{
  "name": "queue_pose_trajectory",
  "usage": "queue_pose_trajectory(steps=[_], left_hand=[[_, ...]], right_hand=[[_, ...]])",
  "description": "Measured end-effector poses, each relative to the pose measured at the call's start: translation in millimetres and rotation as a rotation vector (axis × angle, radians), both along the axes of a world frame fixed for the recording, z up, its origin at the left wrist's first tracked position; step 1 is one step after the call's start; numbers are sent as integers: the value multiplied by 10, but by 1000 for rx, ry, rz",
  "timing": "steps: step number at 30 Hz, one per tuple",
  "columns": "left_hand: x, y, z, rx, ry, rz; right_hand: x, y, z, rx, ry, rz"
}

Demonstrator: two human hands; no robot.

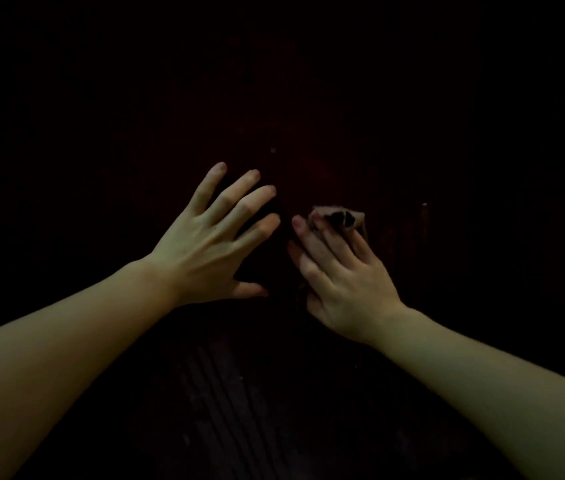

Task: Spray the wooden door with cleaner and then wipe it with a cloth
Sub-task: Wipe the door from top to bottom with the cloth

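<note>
**Both hands on the dark door**

Your left hand [208, 244] lies with straight, spread fingers on the dark wooden door [308, 98]. Your right hand [339, 271] is just beside the left hand, near its fingertips, and it presses a small cloth [338, 218] flat against the door. Only the far edge of the cloth shows past your right fingers [312, 242]. The view is very dark, so the door's details are hard to see.

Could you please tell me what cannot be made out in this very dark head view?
- Door: darkness hides its grain, edges and any wet spray.
- Cloth: only a corner shows; the right hand covers the rest.
- Spray bottle: not visible.
- Left hand: fingers spread; contact with the door unclear.
</note>
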State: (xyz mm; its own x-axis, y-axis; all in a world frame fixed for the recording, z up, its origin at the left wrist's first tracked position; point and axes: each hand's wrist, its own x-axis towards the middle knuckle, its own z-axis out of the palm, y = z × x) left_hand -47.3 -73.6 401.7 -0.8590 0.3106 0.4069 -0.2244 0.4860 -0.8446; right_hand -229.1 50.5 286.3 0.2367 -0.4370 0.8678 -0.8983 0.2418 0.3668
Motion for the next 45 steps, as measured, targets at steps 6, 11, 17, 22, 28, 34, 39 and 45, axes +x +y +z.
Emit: queue_pose_trajectory(steps=[6, 11, 17, 22, 28, 34, 39, 45], left_hand=[[-70, 41, -58, -10, 40, 8], [-222, 104, -81, -10, 53, -10], [-255, 158, -79, -26, 41, 51], [-331, 200, -83, -18, 36, 29], [-469, 331, -44, -31, 25, 51], [-667, 450, -42, 0, 68, 71], [-726, 485, -43, 7, 81, 88], [-761, 505, -96, 7, 93, 121]], right_hand=[[-108, 104, 395, -5, -3, -23], [-175, 99, 340, -82, -98, 4], [-264, 238, 114, 20, -42, -17], [-323, 253, 581, -63, -110, -9], [-461, 337, -17, -31, -81, -20], [-532, 387, 537, -45, -89, 32], [-757, 443, 136, -130, -153, 21], [-952, 645, -35, -26, -89, -13]])
